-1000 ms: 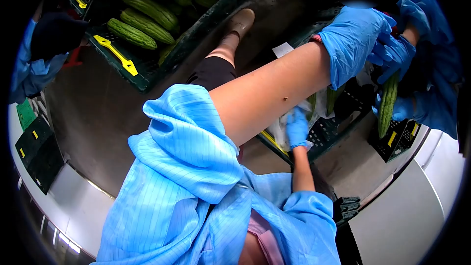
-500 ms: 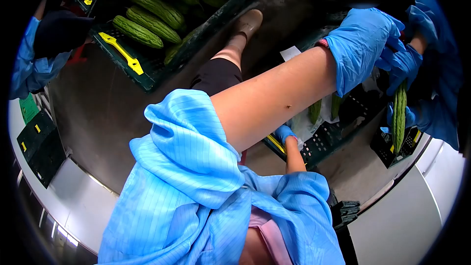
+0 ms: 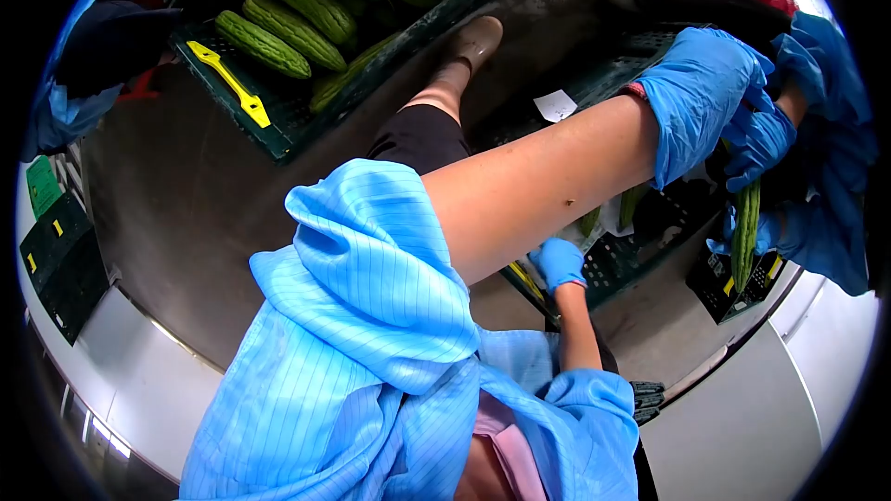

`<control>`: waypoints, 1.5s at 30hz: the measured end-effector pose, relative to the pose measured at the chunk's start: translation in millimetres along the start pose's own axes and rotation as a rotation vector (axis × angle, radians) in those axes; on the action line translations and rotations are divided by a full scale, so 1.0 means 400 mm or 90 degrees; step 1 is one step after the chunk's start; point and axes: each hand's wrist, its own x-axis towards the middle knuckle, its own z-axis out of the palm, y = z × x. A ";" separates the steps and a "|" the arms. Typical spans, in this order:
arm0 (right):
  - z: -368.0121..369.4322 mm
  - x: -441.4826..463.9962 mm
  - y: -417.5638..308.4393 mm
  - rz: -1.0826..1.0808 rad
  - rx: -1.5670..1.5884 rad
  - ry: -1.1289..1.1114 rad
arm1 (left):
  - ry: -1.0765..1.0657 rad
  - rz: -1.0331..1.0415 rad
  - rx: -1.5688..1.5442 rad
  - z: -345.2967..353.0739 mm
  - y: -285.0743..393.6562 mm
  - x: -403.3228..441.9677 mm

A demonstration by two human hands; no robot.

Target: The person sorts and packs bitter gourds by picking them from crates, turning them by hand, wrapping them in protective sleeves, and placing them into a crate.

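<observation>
My left hand (image 3: 707, 97), in a blue glove, reaches far to the right beside a co-worker's gloved hand (image 3: 763, 144). Its fingers are bent downward and mostly hidden, so whether they hold anything does not show. Just below, a long green bitter melon (image 3: 745, 232) hangs upright between the co-worker's two hands. My right hand (image 3: 559, 263), also gloved, is under my left forearm at the near edge of a dark green crate (image 3: 608, 280); its fingertips are hidden. Clear plastic and parts of bitter melons (image 3: 628, 207) lie in that crate.
A large dark crate (image 3: 278, 141) with a yellow handle (image 3: 232, 83) holds several bitter melons (image 3: 292, 30) at upper left. A white paper (image 3: 555, 106) lies by the right crate. Another person's sleeve (image 3: 70, 121) is at far left. Small crates (image 3: 63, 264) stand by the wall.
My left hand has shifted slightly right and down in view. My right hand shows more fully from under the forearm. The co-worker's bitter melon sits slightly lower and further left.
</observation>
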 end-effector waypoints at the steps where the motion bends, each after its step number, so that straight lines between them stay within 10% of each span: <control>1: -0.028 -0.012 0.009 0.014 0.013 0.015 | 0.005 0.002 0.003 0.003 0.000 -0.003; 17: 0.107 0.449 0.058 -0.193 0.276 0.476 | 0.036 0.028 0.089 0.019 -0.002 -0.014; 28: -0.148 -0.015 0.110 -0.248 0.157 0.464 | 0.142 -0.016 0.020 0.091 0.030 -0.038; 32: -0.135 -0.174 0.209 -0.085 0.634 0.448 | 0.103 -0.031 -0.053 0.060 -0.011 -0.014; 45: -0.169 -0.262 0.441 -0.400 1.071 0.693 | 0.089 -0.117 0.088 0.106 -0.081 -0.009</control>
